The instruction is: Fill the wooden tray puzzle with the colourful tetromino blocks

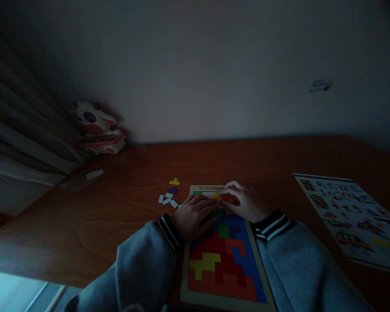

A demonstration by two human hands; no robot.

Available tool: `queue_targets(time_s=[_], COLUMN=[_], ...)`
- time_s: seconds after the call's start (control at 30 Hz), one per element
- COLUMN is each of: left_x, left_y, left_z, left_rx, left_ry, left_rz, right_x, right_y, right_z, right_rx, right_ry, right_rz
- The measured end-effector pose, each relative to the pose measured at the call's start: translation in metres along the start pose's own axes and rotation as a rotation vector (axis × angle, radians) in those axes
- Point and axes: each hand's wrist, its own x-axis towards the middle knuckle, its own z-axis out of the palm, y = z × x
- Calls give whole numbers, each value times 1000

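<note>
A wooden puzzle board (225,303) with a pale frame lies in front of me, mostly filled with red, orange, blue, green and yellow block pieces. My left hand (195,214) rests flat across its upper left part, fingers stretched out together and covering the pieces beneath. At the upper right, my right hand (247,203) has thumb and fingers bent around a small yellow puzzle piece (217,197). The left fingertips reach close to that piece. A red piece (230,199) shows between the right thumb and index finger.
Left of the board lie a yellow T-shaped piece (174,182), a purple piece (172,190) and several white pieces (166,201). A printed picture sheet (351,216) lies at the right. A cow-like toy (95,128) stands at the back left, near a curtain (22,121).
</note>
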Motion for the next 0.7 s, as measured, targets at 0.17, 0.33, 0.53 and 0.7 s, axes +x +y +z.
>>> queue_targets(time_s=[0.17, 0.33, 0.53, 0.7], left_x=[1, 0, 0, -1], left_y=[2, 3, 4, 3], left_z=[0, 0, 1, 1], left_rx=[26, 71, 91, 112], left_ry=[17, 49, 56, 65], left_rz=[21, 22, 10, 12], right_x=[1, 1, 0, 0], right_y=[-7, -5, 6, 10], right_z=[3, -4, -8, -4], right_rx=[-53, -35, -7, 36], right_ry=[18, 54, 31, 1], right_rz=[22, 25, 46, 53])
